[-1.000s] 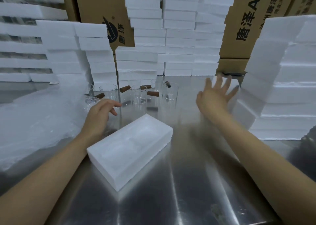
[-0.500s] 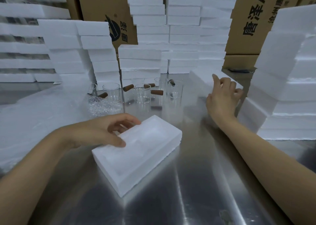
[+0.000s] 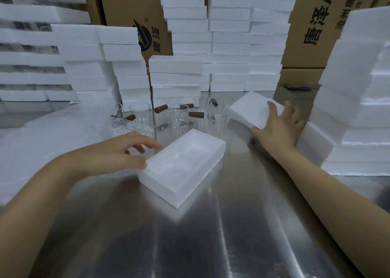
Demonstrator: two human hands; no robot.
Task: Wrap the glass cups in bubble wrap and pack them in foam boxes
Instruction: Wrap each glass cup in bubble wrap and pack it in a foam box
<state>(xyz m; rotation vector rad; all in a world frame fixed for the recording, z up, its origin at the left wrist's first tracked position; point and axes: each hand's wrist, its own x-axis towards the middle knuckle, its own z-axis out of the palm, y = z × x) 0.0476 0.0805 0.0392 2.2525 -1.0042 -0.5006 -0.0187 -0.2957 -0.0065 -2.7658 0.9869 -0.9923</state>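
Note:
A white foam box half [image 3: 181, 168] with a moulded recess lies open on the steel table [image 3: 211, 235] in the middle. My left hand [image 3: 118, 153] rests at its left corner, thumb touching the rim, fingers spread. My right hand [image 3: 278, 128] grips a second white foam piece [image 3: 253, 111], tilted, at the right. Several clear glass cups [image 3: 178, 119] with brown wooden handles stand behind the box. A small wad of bubble wrap [image 3: 128, 125] lies left of the cups.
Tall stacks of white foam boxes [image 3: 228, 45] line the back, and another stack [image 3: 358, 109] rises at the right. Cardboard cartons [image 3: 316, 24] stand behind. A large sheet of bubble wrap [image 3: 42, 140] covers the table's left side.
My left hand came back from the cups to the foam box's left corner. My right hand reached the right stack, took hold of a foam piece and drew it toward the middle.

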